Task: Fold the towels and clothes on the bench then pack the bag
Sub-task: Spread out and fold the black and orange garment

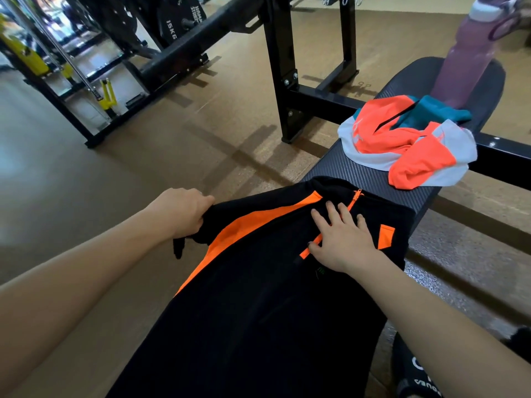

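Black jacket with orange panels spread along tabletop — folding step under way. Left hand clenched on sleeve edge, right hand flat, pinning chest. Next, probably: sleeve folded inward. Orange-and-grey garment unfolded beyond.

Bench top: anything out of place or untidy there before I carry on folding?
Nothing damaged or spilled. The orange, grey and teal garment lies crumpled, unfolded, farther along the bench, partly over its right edge. The pink bottle behind it looks upright. The left hand grips the black jacket; the right hand presses it flat.
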